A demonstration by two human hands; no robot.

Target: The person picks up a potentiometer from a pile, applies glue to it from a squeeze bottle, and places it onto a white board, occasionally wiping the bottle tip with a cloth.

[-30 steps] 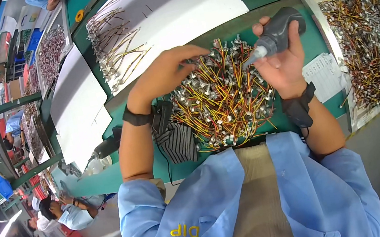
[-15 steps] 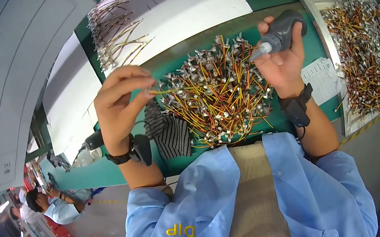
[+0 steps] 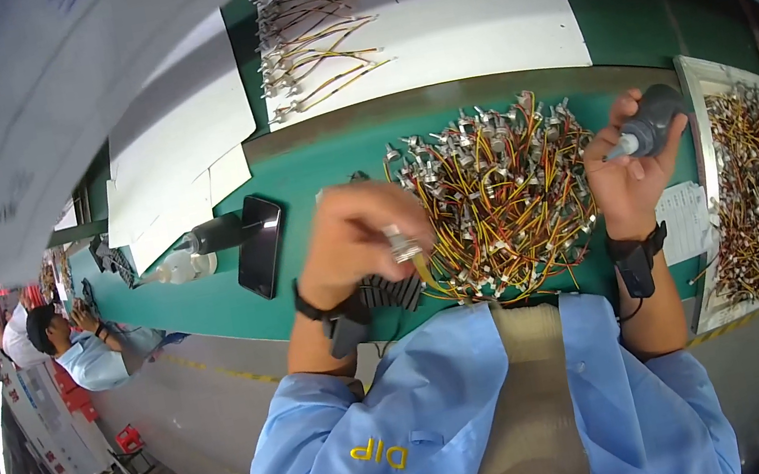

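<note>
My left hand (image 3: 362, 238) is closed in a pinch on a wired potentiometer (image 3: 401, 245), its silver body between the fingers and yellow wires hanging below. This hand is raised at the left edge of a large pile of wired potentiometers (image 3: 506, 204), which have silver shafts, red, yellow and dark wires and white plugs. My right hand (image 3: 629, 167), to the right of the pile, is wrapped round a dark grey squeeze bottle (image 3: 659, 115). The bottle is tilted, with its pale nozzle pointing left. A striped dark cloth (image 3: 391, 293) lies partly hidden behind my left wrist.
A white board (image 3: 461, 9) at the back bears a row of wired parts (image 3: 292, 54). At left lie a black phone (image 3: 261, 248), a dark bottle (image 3: 214, 234) and a clear bottle (image 3: 180, 267). A full framed tray (image 3: 709, 179) stands right. A co-worker (image 3: 88, 339) sits far left.
My left hand has gone from pinching yellow wires to gripping the potentiometer's body, and has turned palm inward. The whole view has shifted, bringing the phone into sight. The squeeze bottle remains in my right hand.
</note>
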